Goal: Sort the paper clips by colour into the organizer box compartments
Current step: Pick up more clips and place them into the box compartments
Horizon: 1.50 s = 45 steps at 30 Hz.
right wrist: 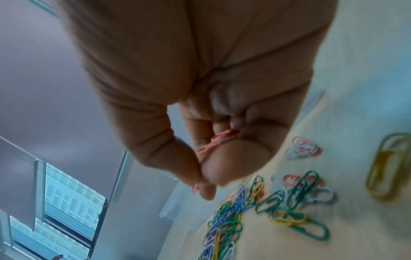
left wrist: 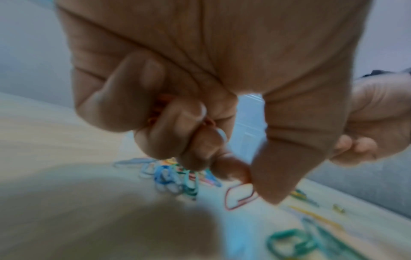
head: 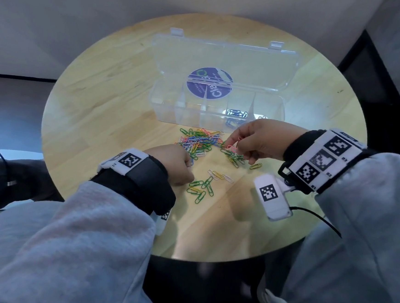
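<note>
Round desk (head: 94,92), bare wood at frame left and bottom.
Open organizer box (head: 216,102) behind mixed clip pile (head: 200,141); left hand (head: 173,165) and right hand (head: 260,141) each pinching red clips (left wrist: 240,197).

Grey sleeves, black cuffs and marker-tagged wrist units are worn on both arms.

Loose light grey fleece sleeves (head: 65,252) are seen on both arms, ending at black wrist straps. On the left wrist a broad black band (head: 146,179) is topped by a white block (head: 123,161) printed with one black-and-white square marker; a second marker is glimpsed under the wrist. On the right wrist a white housing (head: 326,157) is printed with three square markers, and a white camera module (head: 273,197) with one more marker is fixed beside it. A thin black cable (head: 319,218) is led from that module.
</note>
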{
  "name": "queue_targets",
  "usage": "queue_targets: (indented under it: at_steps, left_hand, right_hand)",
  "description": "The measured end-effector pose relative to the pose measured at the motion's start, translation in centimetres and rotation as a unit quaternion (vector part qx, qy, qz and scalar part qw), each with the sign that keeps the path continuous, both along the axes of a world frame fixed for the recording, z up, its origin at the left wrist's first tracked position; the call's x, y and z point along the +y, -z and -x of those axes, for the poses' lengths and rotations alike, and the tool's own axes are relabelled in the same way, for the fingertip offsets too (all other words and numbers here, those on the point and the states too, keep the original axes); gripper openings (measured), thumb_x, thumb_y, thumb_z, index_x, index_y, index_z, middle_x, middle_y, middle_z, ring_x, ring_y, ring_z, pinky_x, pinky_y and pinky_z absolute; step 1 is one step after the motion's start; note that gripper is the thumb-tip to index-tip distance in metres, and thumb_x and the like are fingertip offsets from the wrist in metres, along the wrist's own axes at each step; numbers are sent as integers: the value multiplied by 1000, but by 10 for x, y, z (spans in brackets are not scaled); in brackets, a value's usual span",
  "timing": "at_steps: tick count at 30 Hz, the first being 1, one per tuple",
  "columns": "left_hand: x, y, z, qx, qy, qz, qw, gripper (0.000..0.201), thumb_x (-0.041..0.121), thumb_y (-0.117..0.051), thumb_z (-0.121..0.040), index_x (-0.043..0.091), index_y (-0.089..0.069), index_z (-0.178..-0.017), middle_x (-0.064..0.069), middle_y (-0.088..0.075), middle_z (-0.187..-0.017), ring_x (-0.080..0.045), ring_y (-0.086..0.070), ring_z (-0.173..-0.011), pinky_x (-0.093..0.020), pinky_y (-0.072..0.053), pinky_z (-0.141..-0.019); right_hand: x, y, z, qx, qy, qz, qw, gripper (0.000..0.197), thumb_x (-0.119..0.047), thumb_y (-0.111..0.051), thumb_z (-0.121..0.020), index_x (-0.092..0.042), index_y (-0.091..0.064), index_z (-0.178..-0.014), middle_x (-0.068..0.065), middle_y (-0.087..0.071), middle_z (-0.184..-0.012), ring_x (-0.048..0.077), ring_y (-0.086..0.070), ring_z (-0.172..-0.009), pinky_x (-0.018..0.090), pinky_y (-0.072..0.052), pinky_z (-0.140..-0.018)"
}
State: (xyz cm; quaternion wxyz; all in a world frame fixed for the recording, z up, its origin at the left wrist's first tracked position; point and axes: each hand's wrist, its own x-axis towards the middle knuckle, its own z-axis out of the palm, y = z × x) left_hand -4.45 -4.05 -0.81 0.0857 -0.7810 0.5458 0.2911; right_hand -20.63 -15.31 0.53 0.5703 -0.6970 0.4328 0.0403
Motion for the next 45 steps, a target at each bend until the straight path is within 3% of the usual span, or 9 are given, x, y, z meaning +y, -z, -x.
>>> queue_targets:
  at_steps: [6, 13, 18, 25, 31, 34, 37, 40, 45]
  left_hand:
    - [-6, -5, -3, 216, -85, 28, 972, 21, 16, -59, -81, 20, -51, -63, 2, -53, -63, -14, -44, -53, -22, -39, -56]
    - [-11, -10, 1, 453, -276, 112, 840, 31, -6, -55, -78, 11, -40, -57, -3, -55, -44, -6, -44, -33, -11, -29, -32]
    - [-10, -9, 3, 507, -328, 134, 785, 36, -9, -42, -87, 15, -36, -61, -3, -52, -48, -5, -38, -32, -11, -24, -32]
    - [-10, -13, 2, 579, -406, 100, 700, 25, 2, -37, -89, 13, -55, -75, 1, -45, -56, -3, -38, -35, -9, -27, -33]
    - [-12, -18, -1, 622, -423, 97, 652, 29, 4, -29, -85, 9, -50, -66, -4, -47, -56, -8, -42, -39, -9, -32, -33]
    - [-14, -17, 2, 576, -403, 102, 704, 26, 5, -32, -86, 12, -49, -67, -1, -43, -56, -7, -37, -39, -9, -26, -32]
    - [-15, -12, 8, 435, -321, 115, 833, 23, 7, -42, -88, 16, -49, -68, 1, -36, -56, -10, -28, -43, -12, -17, -38]
    - [-13, -11, 14, 303, -176, 116, 929, 18, 11, -52, -88, 21, -53, -72, 3, -42, -58, -12, -35, -48, -16, -27, -41]
    - [-19, -20, 33, 159, -46, 137, 977, 8, 18, -56, -85, 25, -58, -83, 13, -43, -63, -7, -44, -58, -22, -34, -55]
  right_hand:
    - [1, -3, 0, -29, 53, -70, 996, 28, 9, -32, -88, -2, -55, -75, 9, -40, -59, 18, -41, -50, 19, -46, -40]
    - [-2, -8, 7, -93, 160, -140, 973, 28, -10, -43, -94, -9, -45, -66, 7, -42, -65, 16, -48, -50, 20, -51, -46]
    - [-2, -6, 14, 44, 62, 64, 995, 31, -26, -58, -91, -12, -45, -67, 4, -49, -62, 16, -49, -52, 23, -47, -52]
    - [-5, -4, 18, 248, -77, 234, 937, 39, -28, -57, -89, -14, -38, -57, -1, -40, -62, 11, -37, -54, 22, -29, -50]
    - [-8, 6, 19, 226, -67, 279, 931, 7, -16, -60, -86, -17, -60, -93, -3, -51, -92, 16, -49, -85, 21, -35, -58]
    - [-6, 13, 18, 227, -68, 280, 930, 12, -14, -58, -85, -25, -59, -89, -4, -51, -93, 16, -51, -86, 24, -38, -70]
    - [-3, 14, 16, 247, -92, 271, 926, 14, -8, -54, -85, -19, -61, -91, -3, -53, -91, 18, -52, -85, 23, -38, -63]
    - [-4, 13, 15, 241, -95, 276, 926, 12, -10, -54, -86, -18, -60, -91, -1, -55, -97, 18, -53, -87, 24, -39, -66]
    - [-4, 16, 15, 237, -102, 269, 928, 26, -7, -57, -82, -31, -52, -89, -3, -55, -96, 18, -55, -84, 24, -42, -61]
